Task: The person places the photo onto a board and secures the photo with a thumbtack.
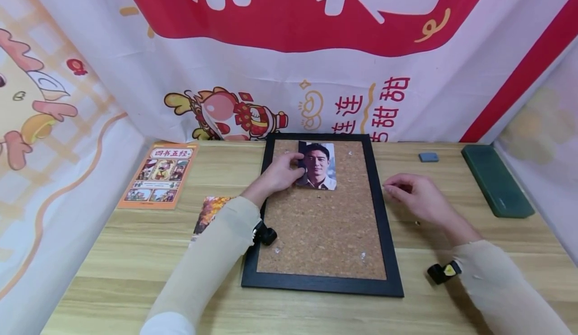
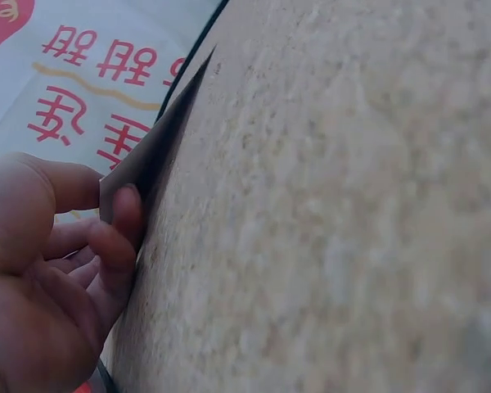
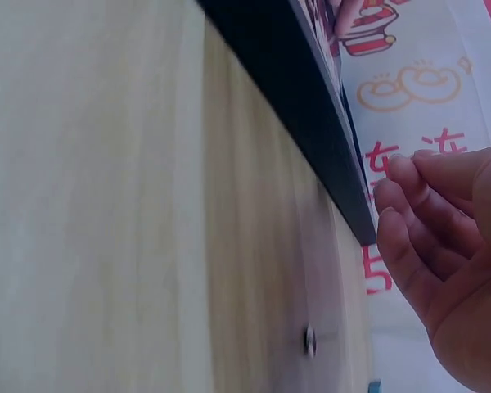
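In the head view, a portrait photo (image 1: 318,167) lies near the top of a black-framed corkboard (image 1: 322,224). My left hand (image 1: 282,172) pinches the photo's left edge between thumb and fingers. From the left wrist side, that edge of the photo (image 2: 147,164) stands off the cork, which fills most of the view. Just beyond the frame's right side hovers my right hand (image 1: 417,194), its fingers loosely bent and the thumb tip near the index tip. No object shows between those fingertips in the right wrist view.
Small shiny clear bits (image 1: 363,256) sit near the cork's corners. A tiny object (image 1: 417,223) lies on the table below my right hand. An orange booklet (image 1: 158,177) and an autumn picture (image 1: 209,214) lie left; a blue eraser-like block (image 1: 428,157) and green case (image 1: 496,182) lie right.
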`<state>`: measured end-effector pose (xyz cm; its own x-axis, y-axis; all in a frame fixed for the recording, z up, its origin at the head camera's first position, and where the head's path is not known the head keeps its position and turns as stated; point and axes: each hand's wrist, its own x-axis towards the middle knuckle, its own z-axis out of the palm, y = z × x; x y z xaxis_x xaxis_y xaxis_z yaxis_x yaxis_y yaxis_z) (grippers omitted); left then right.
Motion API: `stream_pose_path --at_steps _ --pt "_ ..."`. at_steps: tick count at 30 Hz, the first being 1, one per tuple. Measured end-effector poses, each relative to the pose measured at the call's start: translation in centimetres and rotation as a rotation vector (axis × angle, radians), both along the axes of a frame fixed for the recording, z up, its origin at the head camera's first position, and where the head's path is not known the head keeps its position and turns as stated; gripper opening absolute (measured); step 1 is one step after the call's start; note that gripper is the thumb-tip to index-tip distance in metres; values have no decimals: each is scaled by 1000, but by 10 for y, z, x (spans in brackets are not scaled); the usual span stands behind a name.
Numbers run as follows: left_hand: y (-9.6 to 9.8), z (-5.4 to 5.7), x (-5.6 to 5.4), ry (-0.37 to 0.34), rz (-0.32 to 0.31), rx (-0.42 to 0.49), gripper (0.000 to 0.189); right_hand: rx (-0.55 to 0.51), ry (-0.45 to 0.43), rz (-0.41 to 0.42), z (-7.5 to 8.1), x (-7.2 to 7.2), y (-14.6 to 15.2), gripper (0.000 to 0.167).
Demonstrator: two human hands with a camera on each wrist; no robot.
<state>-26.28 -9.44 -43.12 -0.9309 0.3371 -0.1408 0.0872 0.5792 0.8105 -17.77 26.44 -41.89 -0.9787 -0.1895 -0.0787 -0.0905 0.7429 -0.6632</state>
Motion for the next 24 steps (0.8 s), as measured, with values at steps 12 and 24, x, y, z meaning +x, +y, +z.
stream_pose_path --at_steps 12,24 --pt "7 -3 -7 82 -30 -145 48 -202 -101 33 7 -45 -46 24" --pt "9 -2 -4 115 -38 -168 47 -502 -180 -20 0 -96 -99 25"
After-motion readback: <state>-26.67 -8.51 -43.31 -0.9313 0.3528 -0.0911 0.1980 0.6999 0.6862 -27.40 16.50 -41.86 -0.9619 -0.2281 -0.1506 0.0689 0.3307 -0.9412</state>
